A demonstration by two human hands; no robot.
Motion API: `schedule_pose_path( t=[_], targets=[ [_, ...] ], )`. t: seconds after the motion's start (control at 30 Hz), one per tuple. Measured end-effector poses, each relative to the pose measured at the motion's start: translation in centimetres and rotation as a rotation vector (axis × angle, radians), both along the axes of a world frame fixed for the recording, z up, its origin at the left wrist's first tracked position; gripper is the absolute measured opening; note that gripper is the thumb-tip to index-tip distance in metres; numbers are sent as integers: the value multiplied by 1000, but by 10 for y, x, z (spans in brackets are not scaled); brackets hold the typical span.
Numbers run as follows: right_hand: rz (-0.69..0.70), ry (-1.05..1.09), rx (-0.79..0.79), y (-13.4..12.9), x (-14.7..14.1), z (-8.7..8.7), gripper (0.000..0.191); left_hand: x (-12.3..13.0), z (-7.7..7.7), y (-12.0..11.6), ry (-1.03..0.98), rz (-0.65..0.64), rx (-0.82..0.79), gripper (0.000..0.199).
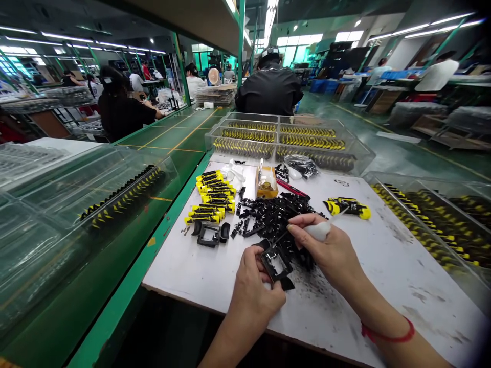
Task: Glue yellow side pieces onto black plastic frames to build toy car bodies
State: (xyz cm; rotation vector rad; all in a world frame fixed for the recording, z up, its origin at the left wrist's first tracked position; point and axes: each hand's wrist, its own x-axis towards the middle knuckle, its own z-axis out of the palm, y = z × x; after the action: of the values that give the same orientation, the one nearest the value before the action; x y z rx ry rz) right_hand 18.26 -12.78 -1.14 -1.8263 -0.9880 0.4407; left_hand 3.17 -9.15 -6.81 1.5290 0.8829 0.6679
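Note:
My left hand (255, 289) is closed around the edge of a black plastic frame (276, 263) with a rectangular opening, tilted above the table's front part. My right hand (326, 243) grips a small white squeeze bottle (319, 231), its thin nozzle pointing up and to the right. A thin dark piece shows at my right fingertips, close to the frame; I cannot make out what it is. Behind both hands spreads a pile of small black plastic parts (268, 217). A similar black frame (209, 235) lies to the left on the white tabletop (184, 266).
Several yellow-and-black parts (215, 197) are stacked at the left, and more (347, 208) lie at the right. A small yellow box (266, 182) and a red pen-like tool (293, 189) sit behind the pile. Clear trays (286, 120) border the table. A person in black (270, 87) sits ahead.

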Motion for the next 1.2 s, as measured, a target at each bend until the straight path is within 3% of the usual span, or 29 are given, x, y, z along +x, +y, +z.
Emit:
schedule_pose_path(
  t=[0.27, 0.73, 1.2],
  targets=[
    [-30, 9, 30, -9, 9, 3, 25, -1, 1, 0, 13, 14, -8, 56],
    [155, 90, -105, -18, 11, -1, 28, -2, 2, -1, 23, 16, 13, 56],
    [143, 116, -87, -16, 12, -4, 28, -1, -1, 1, 2, 9, 5, 58]
  ],
)
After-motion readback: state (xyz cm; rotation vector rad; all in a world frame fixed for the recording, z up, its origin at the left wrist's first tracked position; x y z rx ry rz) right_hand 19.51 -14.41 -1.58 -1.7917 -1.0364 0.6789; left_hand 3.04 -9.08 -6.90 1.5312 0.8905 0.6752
